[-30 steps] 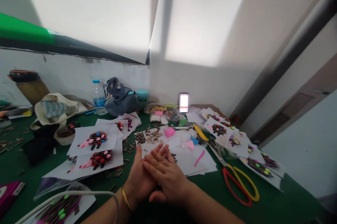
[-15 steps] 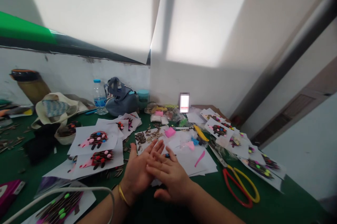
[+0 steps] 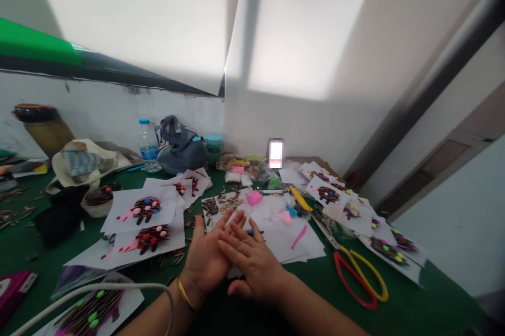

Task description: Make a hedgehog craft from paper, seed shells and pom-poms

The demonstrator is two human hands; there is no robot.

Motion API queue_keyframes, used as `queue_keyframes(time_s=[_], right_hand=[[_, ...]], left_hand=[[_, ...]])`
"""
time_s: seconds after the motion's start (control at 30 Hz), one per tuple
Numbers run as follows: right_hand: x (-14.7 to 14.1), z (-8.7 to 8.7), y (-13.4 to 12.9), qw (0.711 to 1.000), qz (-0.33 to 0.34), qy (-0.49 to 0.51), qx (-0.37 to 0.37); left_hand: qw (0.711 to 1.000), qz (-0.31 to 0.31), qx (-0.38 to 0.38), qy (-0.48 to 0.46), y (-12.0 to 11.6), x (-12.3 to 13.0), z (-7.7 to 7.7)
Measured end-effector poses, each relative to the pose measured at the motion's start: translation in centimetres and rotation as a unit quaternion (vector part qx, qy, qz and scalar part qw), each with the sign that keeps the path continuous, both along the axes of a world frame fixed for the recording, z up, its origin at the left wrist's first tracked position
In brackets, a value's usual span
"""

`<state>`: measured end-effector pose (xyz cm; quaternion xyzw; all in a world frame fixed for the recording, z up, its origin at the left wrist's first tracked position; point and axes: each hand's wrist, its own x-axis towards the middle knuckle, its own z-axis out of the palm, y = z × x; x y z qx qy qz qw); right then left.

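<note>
My left hand (image 3: 207,262) is turned palm up with its fingers stretched out and a yellow bangle (image 3: 185,294) on the wrist. Across its palm and fingers lies my right hand (image 3: 256,267), palm down, its fingers straight and slightly apart. Whatever may be between the palms is hidden. Beyond the fingertips are white paper sheets (image 3: 272,244), a lump of pink clay (image 3: 253,197) and loose sunflower seeds (image 3: 226,203). A pink plastic modelling knife (image 3: 299,236) rests on the paper, right of my hands.
Scissors (image 3: 357,270) with red and yellow handles lie at the right. Hedgehog pictures made with seeds stand in piles on the left (image 3: 138,212) and right (image 3: 327,194). A yellow cutter (image 3: 300,199), water bottle (image 3: 149,149), blue bag (image 3: 181,152) and white cable (image 3: 98,286) are around.
My right hand has slid very slightly to the left over my left palm. Everything else stays in place apart from a tiny shift of the view.
</note>
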<state>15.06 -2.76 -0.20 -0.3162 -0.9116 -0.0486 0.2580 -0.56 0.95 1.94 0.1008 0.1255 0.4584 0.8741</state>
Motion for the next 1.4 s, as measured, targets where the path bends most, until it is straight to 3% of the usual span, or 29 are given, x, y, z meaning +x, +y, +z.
queue_keyframes(time_s=[0.1, 0.23, 0.37, 0.47, 0.57, 0.7, 0.8, 0.87, 0.93, 1.07, 1.13, 1.2, 1.27, 1.4], right_hand=[[-0.1, -0.1, -0.1, 1.0, 0.026, -0.01, -0.004], [-0.1, 0.2, -0.2, 1.0, 0.01, -0.006, -0.003], [0.0, 0.7, -0.2, 0.999, 0.02, 0.025, -0.003], [-0.3, 0.9, -0.2, 0.998, 0.019, 0.068, 0.0], [-0.7, 0.7, -0.1, 0.994, -0.003, 0.112, 0.007], [0.1, 0.8, 0.2, 0.991, -0.045, 0.128, -0.018], [2.4, 0.9, 1.2, 0.976, -0.111, 0.179, -0.063], [4.4, 0.5, 2.1, 0.95, -0.161, 0.257, -0.079], [6.4, -0.1, 3.0, 0.934, -0.174, 0.283, -0.128], [8.9, -1.1, 3.8, 0.903, -0.212, 0.277, -0.252], [9.3, -0.9, 3.6, 0.892, -0.221, 0.261, -0.297], [9.4, -0.6, 3.4, 0.89, -0.213, 0.243, -0.323], [9.4, -0.3, 3.3, 0.893, -0.201, 0.227, -0.333], [9.3, -0.4, 3.3, 0.894, -0.202, 0.204, -0.343]], left_hand=[[0.999, 0.032, -0.005, 0.01, -0.1, 0.1, 0.1], [0.999, -0.001, -0.015, 0.028, -0.4, 0.6, -0.1], [0.999, 0.031, -0.013, 0.029, -0.2, 0.6, -0.1], [0.999, 0.01, -0.006, 0.03, -0.3, 0.7, -0.1], [0.999, -0.016, 0.0, 0.032, -0.7, 1.0, -0.1], [0.998, -0.006, 0.021, 0.056, -1.0, 1.4, 0.1], [0.988, 0.045, 0.071, 0.132, -0.5, 1.4, -0.2], [0.945, 0.131, 0.129, 0.27, 0.1, 1.2, -0.9], [0.844, 0.185, 0.219, 0.454, 0.6, 0.9, -1.7], [0.613, 0.134, 0.419, 0.656, 1.1, 0.3, -2.5], [0.529, 0.102, 0.464, 0.703, 1.0, 0.1, -2.6], [0.477, 0.081, 0.479, 0.732, 0.8, 0.1, -2.5], [0.448, 0.067, 0.481, 0.75, 0.6, 0.1, -2.5], [0.441, 0.047, 0.478, 0.758, 0.7, 0.2, -2.6]])
